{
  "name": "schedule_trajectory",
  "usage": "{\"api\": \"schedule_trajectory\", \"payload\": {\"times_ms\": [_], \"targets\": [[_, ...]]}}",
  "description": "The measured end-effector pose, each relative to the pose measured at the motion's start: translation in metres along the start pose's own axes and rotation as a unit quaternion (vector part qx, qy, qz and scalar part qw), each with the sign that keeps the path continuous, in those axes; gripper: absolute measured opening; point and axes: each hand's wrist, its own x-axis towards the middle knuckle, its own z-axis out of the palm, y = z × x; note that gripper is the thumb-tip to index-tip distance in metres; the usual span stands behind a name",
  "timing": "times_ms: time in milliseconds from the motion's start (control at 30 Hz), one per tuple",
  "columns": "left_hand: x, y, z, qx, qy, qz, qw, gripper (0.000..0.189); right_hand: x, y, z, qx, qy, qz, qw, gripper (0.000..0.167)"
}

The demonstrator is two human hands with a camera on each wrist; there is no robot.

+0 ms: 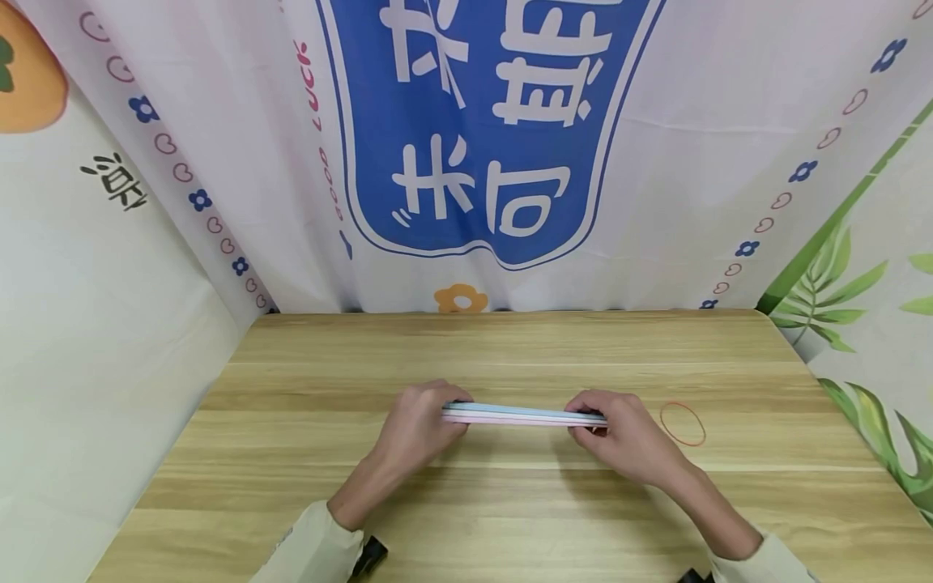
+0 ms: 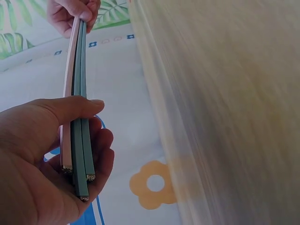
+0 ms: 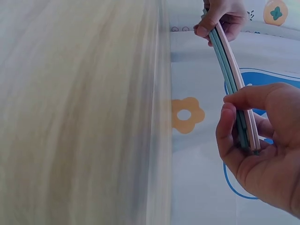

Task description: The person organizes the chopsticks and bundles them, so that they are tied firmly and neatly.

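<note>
Between my two hands stretches a small bundle of long, thin chopsticks (image 1: pixel 517 415), some pale blue-green and some pink. My left hand (image 1: pixel 424 421) grips one end, thumb over the sticks and fingers curled beneath. In the left wrist view, the square ends of the chopsticks (image 2: pixel 80 140) stick out unevenly past that hand. The other end is in my right hand (image 1: pixel 630 433), pinched between thumb and curled fingers. From the right wrist view, the pink and blue-green chopsticks (image 3: pixel 232 70) lie side by side. The bundle is held above the table, casting a shadow.
A thin red rubber band (image 1: pixel 683 424) lies in a loop on the wooden table (image 1: pixel 510 348), just right of my right hand. A printed curtain (image 1: pixel 656 202) hangs along the table's back edge, with more printed cloth at both sides.
</note>
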Motion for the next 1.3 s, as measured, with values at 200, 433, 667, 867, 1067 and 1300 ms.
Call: {"api": "schedule_trajectory", "payload": {"times_ms": [200,433,667,867,1067,1300], "targets": [[0.0,0.003,0.0,-0.001,0.005,0.017,0.9998,0.02,0.0,-0.001,0.005,0.008,0.007,-0.007,0.9999,0.022],[-0.001,0.005,0.002,0.004,0.011,0.036,0.9993,0.022,0.0,-0.006,0.009,0.018,0.012,-0.007,0.9997,0.024],[-0.001,0.007,0.003,0.018,0.034,0.034,0.9987,0.021,0.0,-0.006,0.011,0.018,0.02,-0.01,0.9996,0.023],[-0.001,0.01,0.003,0.05,0.068,0.011,0.9963,0.02,0.0,-0.007,0.013,0.018,0.026,-0.005,0.9995,0.024],[-0.001,0.012,0.003,0.026,0.053,-0.006,0.9982,0.023,-0.001,-0.008,0.014,0.019,0.027,-0.001,0.9994,0.025],[-0.002,0.013,0.003,-0.005,0.046,-0.006,0.9989,0.022,-0.001,-0.008,0.014,0.014,0.03,0.002,0.9995,0.024]]}}
